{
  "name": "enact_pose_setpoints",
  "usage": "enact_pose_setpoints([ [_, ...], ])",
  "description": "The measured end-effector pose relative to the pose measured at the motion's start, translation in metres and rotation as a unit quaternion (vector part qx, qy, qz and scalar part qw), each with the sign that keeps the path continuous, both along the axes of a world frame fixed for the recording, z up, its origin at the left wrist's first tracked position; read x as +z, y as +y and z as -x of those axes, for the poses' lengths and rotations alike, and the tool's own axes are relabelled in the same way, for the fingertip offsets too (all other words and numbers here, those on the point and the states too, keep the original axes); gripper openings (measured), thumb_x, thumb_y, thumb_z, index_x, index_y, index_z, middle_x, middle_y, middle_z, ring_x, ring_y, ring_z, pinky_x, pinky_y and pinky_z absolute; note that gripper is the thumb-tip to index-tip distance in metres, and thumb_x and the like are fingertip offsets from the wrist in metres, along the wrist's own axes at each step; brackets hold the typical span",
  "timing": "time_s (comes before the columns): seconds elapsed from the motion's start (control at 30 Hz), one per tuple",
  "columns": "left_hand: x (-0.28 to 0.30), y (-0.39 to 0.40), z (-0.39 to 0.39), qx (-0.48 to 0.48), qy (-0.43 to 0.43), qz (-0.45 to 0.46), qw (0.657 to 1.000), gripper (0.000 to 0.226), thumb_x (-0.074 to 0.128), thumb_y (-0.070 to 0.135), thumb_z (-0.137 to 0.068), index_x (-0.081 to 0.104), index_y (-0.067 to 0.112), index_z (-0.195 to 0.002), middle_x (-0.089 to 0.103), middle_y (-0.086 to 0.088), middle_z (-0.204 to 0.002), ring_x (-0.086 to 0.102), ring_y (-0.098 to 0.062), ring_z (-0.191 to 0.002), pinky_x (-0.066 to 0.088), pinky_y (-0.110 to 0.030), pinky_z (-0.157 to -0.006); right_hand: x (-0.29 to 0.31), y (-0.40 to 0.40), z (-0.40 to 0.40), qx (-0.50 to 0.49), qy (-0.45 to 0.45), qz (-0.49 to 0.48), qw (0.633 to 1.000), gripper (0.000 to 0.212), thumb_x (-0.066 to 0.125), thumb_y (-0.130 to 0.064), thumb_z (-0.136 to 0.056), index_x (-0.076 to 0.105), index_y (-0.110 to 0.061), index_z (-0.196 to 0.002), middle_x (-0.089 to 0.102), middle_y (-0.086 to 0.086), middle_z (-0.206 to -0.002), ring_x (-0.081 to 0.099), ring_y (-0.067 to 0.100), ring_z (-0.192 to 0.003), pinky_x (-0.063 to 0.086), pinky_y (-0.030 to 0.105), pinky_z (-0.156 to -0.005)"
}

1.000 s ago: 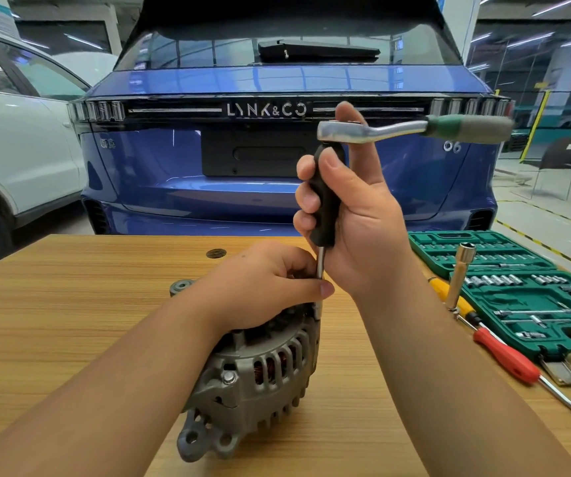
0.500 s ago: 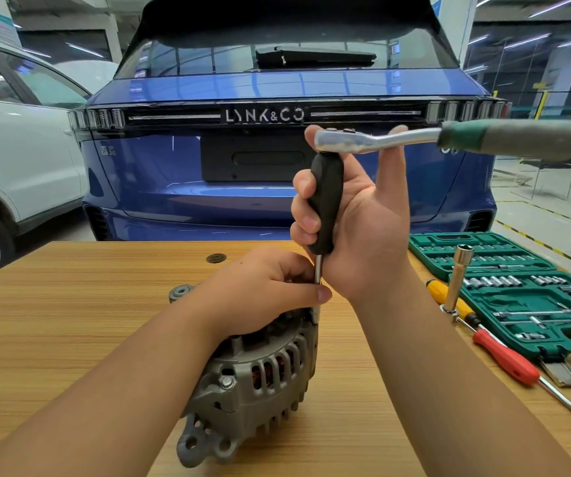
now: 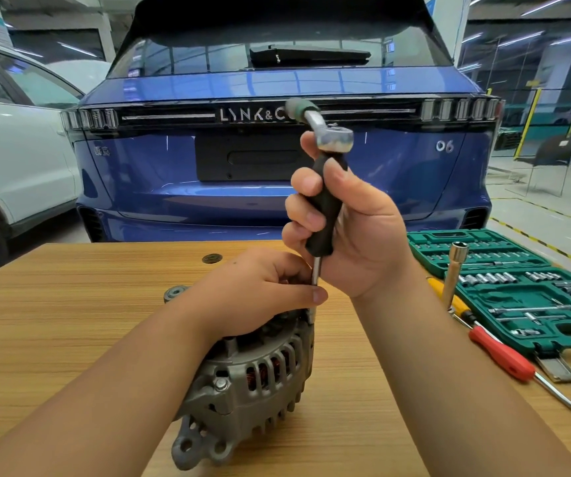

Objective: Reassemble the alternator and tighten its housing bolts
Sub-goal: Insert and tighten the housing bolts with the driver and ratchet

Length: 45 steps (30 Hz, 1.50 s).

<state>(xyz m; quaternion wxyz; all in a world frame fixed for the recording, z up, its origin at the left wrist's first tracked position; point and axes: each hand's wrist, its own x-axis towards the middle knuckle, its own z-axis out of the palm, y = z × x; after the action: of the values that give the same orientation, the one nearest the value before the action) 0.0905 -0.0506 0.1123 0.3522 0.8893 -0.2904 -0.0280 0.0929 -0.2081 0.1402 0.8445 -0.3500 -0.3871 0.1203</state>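
A grey alternator (image 3: 242, 383) lies on the wooden table (image 3: 70, 304), copper windings showing through its vents. My left hand (image 3: 260, 290) rests on top of it and its fingers pinch the thin steel shaft (image 3: 315, 280) of a driver that stands upright on the housing edge. My right hand (image 3: 349, 228) grips the driver's black handle (image 3: 325, 208). A ratchet (image 3: 332, 136) sits on top of that handle, its green grip pointing back and left, away from me. The bolt under the socket is hidden.
An open green socket case (image 3: 518, 287) lies at the right with several sockets. A red screwdriver (image 3: 504, 359), a yellow-handled one (image 3: 449, 301) and an upright long socket (image 3: 454, 273) sit beside it. A blue car (image 3: 277, 187) stands beyond the table's far edge.
The ratchet handle has swung from pointing right to pointing back and left. My right hand keeps its grip on the black handle, and my left hand stays on the alternator.
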Motion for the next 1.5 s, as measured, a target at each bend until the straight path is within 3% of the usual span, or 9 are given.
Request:
enact_pose_setpoints([
  [0.27,0.0,-0.001,-0.001,0.018,-0.006,-0.004,1.0,0.007,0.065,0.053,-0.092,0.066,0.047,-0.092,0.068,0.016,-0.087,0.064,0.0,-0.078,0.052,-0.032,-0.07,-0.003,0.009,-0.001,-0.147,-0.043,-0.005,0.988,0.041,0.057,-0.015,-0.094,0.054,-0.04,-0.126,0.058,0.001,-0.088,0.046,0.009,-0.061,0.036,0.025,-0.061],
  [0.4,-0.001,0.0,-0.001,0.014,-0.004,0.001,1.0,0.008,0.065,0.053,-0.092,0.069,0.046,-0.094,0.07,0.014,-0.088,0.065,-0.001,-0.08,0.057,-0.039,-0.081,-0.002,0.013,0.002,-0.167,-0.063,-0.001,0.984,0.037,0.047,-0.014,-0.099,0.056,-0.038,-0.126,0.055,0.005,-0.085,0.043,0.012,-0.059,0.031,0.029,-0.06],
  [0.5,-0.001,0.0,0.0,0.008,-0.004,0.003,1.0,0.005,0.066,0.051,-0.092,0.068,0.048,-0.093,0.069,0.016,-0.087,0.065,-0.001,-0.08,0.053,-0.034,-0.073,0.0,0.01,0.003,-0.098,-0.031,-0.025,0.994,0.033,0.041,-0.031,-0.098,0.059,-0.031,-0.125,0.056,0.006,-0.082,0.042,0.016,-0.057,0.023,0.033,-0.06],
  [0.7,0.003,-0.004,0.002,0.003,-0.003,-0.006,1.0,0.009,0.066,0.052,-0.092,0.064,0.057,-0.085,0.066,0.024,-0.084,0.063,0.005,-0.076,0.044,-0.024,-0.065,0.004,0.0,0.003,-0.076,0.037,-0.008,0.996,0.072,0.03,-0.075,-0.087,0.061,-0.02,-0.122,0.054,0.0,-0.073,0.041,0.013,-0.053,0.022,0.031,-0.057],
  [0.9,0.001,-0.003,0.002,0.01,-0.01,-0.017,1.0,0.006,0.063,0.059,-0.091,0.064,0.054,-0.092,0.065,0.025,-0.09,0.061,0.006,-0.081,0.044,-0.025,-0.067,0.012,0.008,0.009,-0.31,0.034,0.064,0.948,0.042,0.07,-0.043,-0.084,0.062,-0.009,-0.107,0.04,-0.006,-0.056,0.03,0.011,-0.044,0.025,0.027,-0.046],
  [1.07,0.002,-0.003,0.001,0.005,-0.013,-0.019,1.0,0.001,0.064,0.056,-0.091,0.064,0.055,-0.091,0.065,0.023,-0.087,0.062,0.004,-0.078,0.045,-0.025,-0.065,0.007,-0.003,0.002,-0.088,0.039,0.018,0.995,0.042,0.067,-0.033,-0.085,0.058,-0.018,-0.123,0.051,-0.009,-0.064,0.04,0.006,-0.05,0.026,0.024,-0.058],
  [1.17,0.001,-0.002,0.0,0.004,-0.013,-0.007,1.0,0.002,0.066,0.053,-0.092,0.066,0.051,-0.093,0.068,0.018,-0.087,0.064,0.0,-0.078,0.052,-0.029,-0.069,0.001,-0.002,-0.002,-0.022,0.03,-0.018,0.999,0.046,0.074,-0.027,-0.076,0.056,-0.024,-0.119,0.059,-0.007,-0.075,0.048,0.007,-0.055,0.033,0.021,-0.06],
  [1.37,0.0,-0.002,-0.001,0.011,-0.01,-0.006,1.0,0.008,0.065,0.053,-0.093,0.067,0.045,-0.091,0.068,0.012,-0.085,0.065,-0.004,-0.076,0.057,-0.038,-0.074,-0.002,0.003,-0.003,-0.079,-0.016,-0.017,0.997,0.04,0.062,-0.022,-0.088,0.056,-0.04,-0.123,0.056,-0.002,-0.085,0.046,0.007,-0.061,0.037,0.022,-0.062],
  [1.5,0.0,-0.001,-0.001,0.013,-0.014,-0.007,1.0,0.007,0.065,0.052,-0.092,0.066,0.046,-0.091,0.068,0.015,-0.085,0.064,-0.001,-0.075,0.05,-0.03,-0.068,-0.003,0.007,-0.001,-0.124,-0.052,0.001,0.991,0.036,0.051,-0.019,-0.098,0.054,-0.041,-0.126,0.056,0.001,-0.085,0.045,0.009,-0.061,0.036,0.023,-0.058],
])
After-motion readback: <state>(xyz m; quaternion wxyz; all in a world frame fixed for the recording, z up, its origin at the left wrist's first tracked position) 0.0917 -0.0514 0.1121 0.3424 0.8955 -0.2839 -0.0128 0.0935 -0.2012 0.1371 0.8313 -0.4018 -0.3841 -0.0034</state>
